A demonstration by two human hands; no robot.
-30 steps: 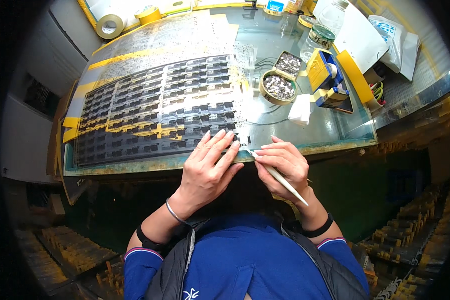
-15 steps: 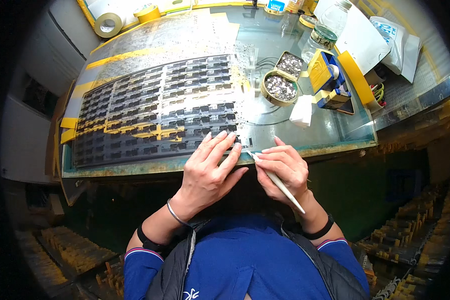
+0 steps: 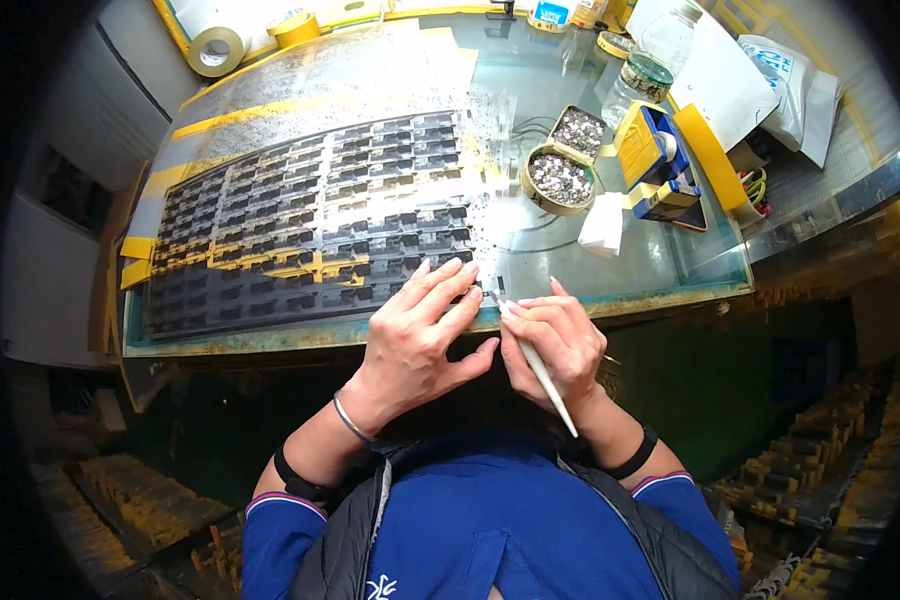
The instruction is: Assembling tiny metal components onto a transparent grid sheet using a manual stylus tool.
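The right hand [image 3: 555,345], at the centre of the frame and slightly to the right, has its fingers closed in a pen grip on a slim white tool [image 3: 545,378]. The rear end of the tool points down toward the lower edge. Its tip is beside small dark marks [image 3: 500,284] near the lower right corner of the patterned sheet [image 3: 260,265]; whether it touches the surface, I cannot tell. The left hand [image 3: 420,320] lies palm down with fingers stretched and slightly parted, the fingertips resting on the sheet; I see nothing gripped in it.

For good work here, I think the left fingers should press evenly and the tip should move lightly, in short strokes, because a hard push could scratch the surface.

The sheet fills the left middle of the frame. It looks thin, smooth and partly see-through, with rows of dark blocky shapes, and yellow strips show through it. Under it is the glass tabletop [image 3: 660,265], shiny, with a greenish worn edge. At upper right stand a round tin [image 3: 560,180] of pale and dark crumbly bits, a crumpled white tissue [image 3: 601,224] and a blue tape dispenser [image 3: 670,150]. At upper left there is a tan tape roll [image 3: 217,51].
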